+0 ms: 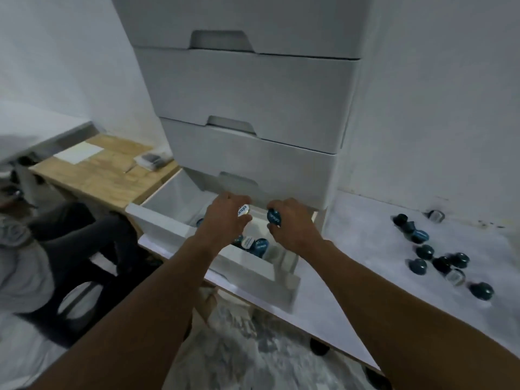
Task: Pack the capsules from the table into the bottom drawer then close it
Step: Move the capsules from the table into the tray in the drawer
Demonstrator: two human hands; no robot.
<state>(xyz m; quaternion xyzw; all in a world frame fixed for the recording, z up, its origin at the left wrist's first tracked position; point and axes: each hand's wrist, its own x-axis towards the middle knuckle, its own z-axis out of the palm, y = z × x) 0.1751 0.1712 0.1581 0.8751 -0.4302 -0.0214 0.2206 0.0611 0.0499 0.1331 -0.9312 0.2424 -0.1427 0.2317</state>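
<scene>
Now the left hand (228, 218) pinches a silver-lidded capsule (243, 212) and the right hand (292, 223) a blue capsule (273, 216) above the open bottom drawer (168, 229); releasing low likely prevents bouncing. Loose capsules (425, 251) lie near the table (365, 249)'s right edge.

- Top drawer (239, 21), 12 o'clock: cut off by the upper edge.
- Bottom drawer (202, 240): stored capsules (254, 244) partly hidden behind the left hand (228, 218); count unclear.
- Silver-lidded capsule (243, 211), pinched in the left hand: body hidden, lettering unreadable.
- Blue-lidded capsule (273, 217), gripped by the right hand (292, 223): body hidden.
- Loose capsules (425, 251), 3 o'clock: blurred, overlapping.
- Packet (153, 160), 10 o'clock: unidentifiable.
- Seated person (25, 249), 9 o'clock: cut off by the left edge.
</scene>
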